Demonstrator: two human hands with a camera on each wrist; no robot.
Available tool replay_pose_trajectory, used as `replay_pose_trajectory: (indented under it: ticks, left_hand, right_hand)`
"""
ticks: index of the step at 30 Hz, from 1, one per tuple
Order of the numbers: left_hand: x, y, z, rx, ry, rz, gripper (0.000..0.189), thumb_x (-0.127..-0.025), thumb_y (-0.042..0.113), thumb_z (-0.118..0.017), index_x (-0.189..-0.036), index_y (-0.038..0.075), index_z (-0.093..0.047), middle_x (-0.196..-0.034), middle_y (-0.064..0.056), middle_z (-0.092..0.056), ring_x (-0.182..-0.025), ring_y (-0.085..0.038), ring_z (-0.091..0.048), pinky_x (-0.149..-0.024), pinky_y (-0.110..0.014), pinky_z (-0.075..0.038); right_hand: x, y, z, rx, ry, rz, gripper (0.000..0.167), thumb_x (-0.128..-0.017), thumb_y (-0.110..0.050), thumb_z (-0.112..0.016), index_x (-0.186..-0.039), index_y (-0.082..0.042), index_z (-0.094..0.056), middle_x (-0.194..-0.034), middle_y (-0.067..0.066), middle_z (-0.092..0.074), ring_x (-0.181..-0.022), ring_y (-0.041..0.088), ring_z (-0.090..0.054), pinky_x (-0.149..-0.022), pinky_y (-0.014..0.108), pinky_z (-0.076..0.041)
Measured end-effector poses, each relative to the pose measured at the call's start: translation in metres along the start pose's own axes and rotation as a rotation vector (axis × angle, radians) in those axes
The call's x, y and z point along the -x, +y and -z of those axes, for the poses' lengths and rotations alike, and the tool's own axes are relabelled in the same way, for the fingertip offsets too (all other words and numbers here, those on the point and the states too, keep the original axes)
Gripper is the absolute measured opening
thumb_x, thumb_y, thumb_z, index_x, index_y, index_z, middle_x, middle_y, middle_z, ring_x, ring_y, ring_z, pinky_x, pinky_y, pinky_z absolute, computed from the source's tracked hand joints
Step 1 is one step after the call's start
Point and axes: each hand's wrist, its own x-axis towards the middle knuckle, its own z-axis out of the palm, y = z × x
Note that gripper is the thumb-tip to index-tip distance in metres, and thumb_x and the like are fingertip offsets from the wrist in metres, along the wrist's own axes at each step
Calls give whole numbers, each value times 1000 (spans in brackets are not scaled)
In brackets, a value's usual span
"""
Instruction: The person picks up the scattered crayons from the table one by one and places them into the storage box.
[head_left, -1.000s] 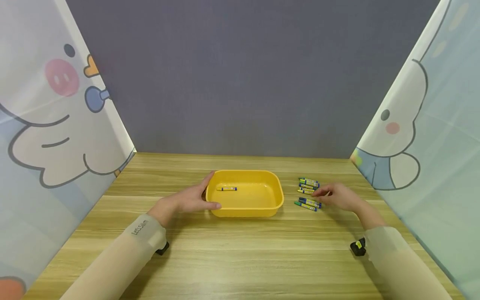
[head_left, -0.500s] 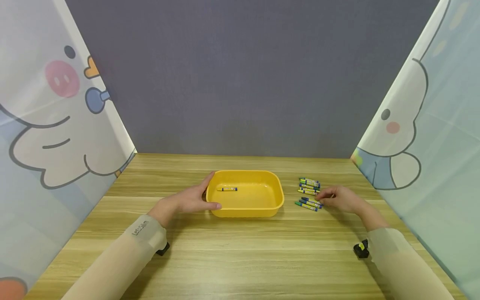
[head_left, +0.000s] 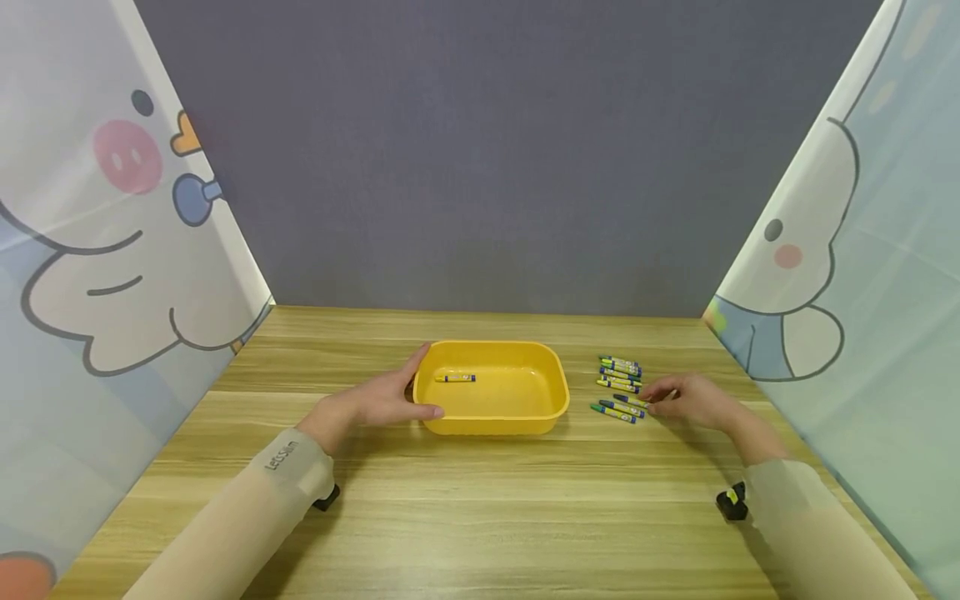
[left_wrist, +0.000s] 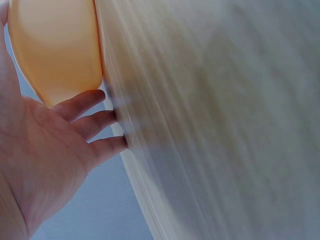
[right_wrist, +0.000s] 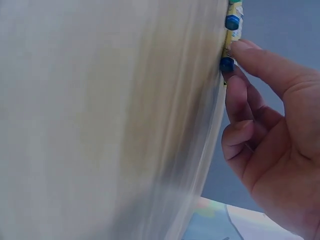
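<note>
In the head view my left hand [head_left: 386,398] grips the left end of a yellow plastic tray [head_left: 495,426], thumb along the front rim and fingers by the back corner. The left wrist view shows several fingertips against the table beside the tray wall [left_wrist: 60,45]. One yellow crayon [head_left: 455,378] lies inside the tray. My right hand [head_left: 693,404] pinches the right end of a dark-tipped crayon [head_left: 632,402], which lies low at the table. In the right wrist view the thumb presses on a blue-ended crayon [right_wrist: 230,45], with the other fingers partly curled below.
Just in front of the pinched crayon lie another dark-tipped crayon [head_left: 622,409] and a green crayon [head_left: 617,415]. Behind it is a row of several crayons [head_left: 620,367]. A grey panel [head_left: 480,167] stands along the table's [head_left: 480,517] back edge, with printed cloth [head_left: 795,275] on both sides.
My right hand has shifted right and slightly toward me, and a dark-tipped crayon has slid right, out of line with its neighbour. The left hand and tray have stayed put.
</note>
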Motion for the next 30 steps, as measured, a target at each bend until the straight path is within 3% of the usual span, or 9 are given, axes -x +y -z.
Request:
replay_pose_trajectory:
  ticks: [10,15,21,30]
  left_hand:
    - [1,0,-1,3,3,9,130,-91,73,-77,-177,33,12,-177,-26,-32,-154,-42,-49,-128,-64,-37]
    - [0,0,-1,6,3,1,130,-92,73,-76,-177,29,12,-177,-27,-31,-155,-44,-47,-128,-65,-36]
    - [0,0,-1,-19,7,9,130,-92,75,-75,-178,26,9,-179,-26,-27,-157,-46,-44,-129,-65,-35]
    - [0,2,0,-21,12,17,131,-90,75,-76,-178,27,8,-179,-24,-29,-155,-44,-48,-128,-64,-36]
  right_hand:
    - [-3,-8,-3,15,29,-19,23,-103,-10,-72,-123,-6,-81,-107,6,-79,-80,7,-59,-69,26,-52]
    - [-8,-19,-1,-6,54,-39,26,-107,-13,-69,-130,-7,-80,-115,12,-77,-75,8,-59,-65,27,-53]
    - [-19,-40,-3,-27,81,-39,27,-108,-20,-70,-132,-12,-79,-119,12,-77,-73,11,-59,-63,29,-52]
    - [-41,-83,-14,-52,125,37,23,-107,-21,-73,-128,-17,-81,-116,8,-76,-68,12,-52,-61,28,-48]
